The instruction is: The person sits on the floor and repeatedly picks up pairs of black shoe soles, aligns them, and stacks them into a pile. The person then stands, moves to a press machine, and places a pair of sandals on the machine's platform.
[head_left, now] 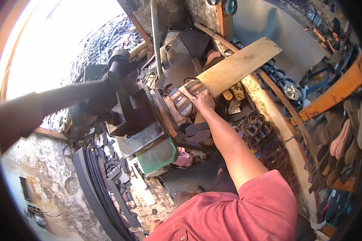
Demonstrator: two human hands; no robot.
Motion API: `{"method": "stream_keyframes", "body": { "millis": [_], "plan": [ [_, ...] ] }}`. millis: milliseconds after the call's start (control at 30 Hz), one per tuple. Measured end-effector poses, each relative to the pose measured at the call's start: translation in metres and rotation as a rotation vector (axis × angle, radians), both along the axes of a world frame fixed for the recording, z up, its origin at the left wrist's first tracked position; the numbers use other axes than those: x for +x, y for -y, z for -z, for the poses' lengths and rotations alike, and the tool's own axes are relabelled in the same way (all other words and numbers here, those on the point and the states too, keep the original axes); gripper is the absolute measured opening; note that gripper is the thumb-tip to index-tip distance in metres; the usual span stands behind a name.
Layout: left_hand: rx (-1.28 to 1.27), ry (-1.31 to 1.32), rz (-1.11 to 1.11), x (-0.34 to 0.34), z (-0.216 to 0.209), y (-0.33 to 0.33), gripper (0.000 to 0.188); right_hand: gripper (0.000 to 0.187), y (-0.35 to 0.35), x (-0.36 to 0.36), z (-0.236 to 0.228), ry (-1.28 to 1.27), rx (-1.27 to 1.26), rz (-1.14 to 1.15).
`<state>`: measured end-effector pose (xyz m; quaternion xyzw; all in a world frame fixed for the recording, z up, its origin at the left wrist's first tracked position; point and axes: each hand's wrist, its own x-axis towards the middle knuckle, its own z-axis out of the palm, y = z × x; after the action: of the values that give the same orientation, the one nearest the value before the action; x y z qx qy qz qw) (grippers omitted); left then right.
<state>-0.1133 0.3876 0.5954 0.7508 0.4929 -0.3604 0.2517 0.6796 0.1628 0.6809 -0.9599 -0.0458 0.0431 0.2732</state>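
Observation:
My right hand (204,100) reaches out in front, its fingers curled at the near side of a sandal (185,107) with a light brown strap. It seems to grip the sandal's edge or strap; the fingertips are partly hidden. Another looped strap (170,89) stands just to the left. Right behind my hand lies a long pale wooden board (241,64), slanting away to the upper right. At the lower edge, beside my red shirt, a small patch of skin (155,225) shows; whether this is my left hand, I cannot tell.
Left of the sandals stands a dark metal block (138,116), with a thick dark arm-like shape (68,98) crossing from the left edge. Nearer are a green sheet (157,154) and long black strips (94,193). Brown sandals (256,130) and hanging soles (342,136) fill the right.

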Motion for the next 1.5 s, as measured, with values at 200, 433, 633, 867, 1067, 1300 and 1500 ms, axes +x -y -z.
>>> {"method": "stream_keyframes", "body": {
  "millis": [200, 433, 633, 867, 1067, 1300, 1500],
  "plan": [
    [-0.149, 0.09, -0.009, 0.034, -0.027, 0.021, 0.034, 0.059, -0.06, -0.001, 0.001, 0.062, 0.01, -0.063],
    [-0.298, 0.298, 0.115, 0.146, -0.013, -0.045, 0.041, 0.025, -0.034, -0.02, 0.027, 0.107, 0.137, -0.006],
    [-0.151, 0.26, -0.035, 0.266, -0.073, -0.068, 0.047, 0.018, 0.118, -0.15, 0.078, 0.144, 0.169, 0.214],
    [-0.364, 0.173, 0.416, 0.3, -0.047, -0.054, 0.048, 0.026, 0.31, -0.321, 0.177, -0.197, 0.072, 0.771],
    [-0.312, 0.104, 0.594, 0.313, -0.025, -0.014, 0.049, 0.029, 0.441, -0.308, 0.262, -0.31, -0.066, 1.202],
    [-0.34, 0.053, 0.614, 0.273, -0.029, 0.048, 0.046, 0.026, 0.497, -0.292, 0.334, -0.121, -0.09, 1.207],
    [-0.22, -0.059, 0.383, 0.287, -0.068, 0.143, 0.042, 0.028, 0.497, -0.31, 0.33, -0.031, 0.045, 1.223]
  ]
}}
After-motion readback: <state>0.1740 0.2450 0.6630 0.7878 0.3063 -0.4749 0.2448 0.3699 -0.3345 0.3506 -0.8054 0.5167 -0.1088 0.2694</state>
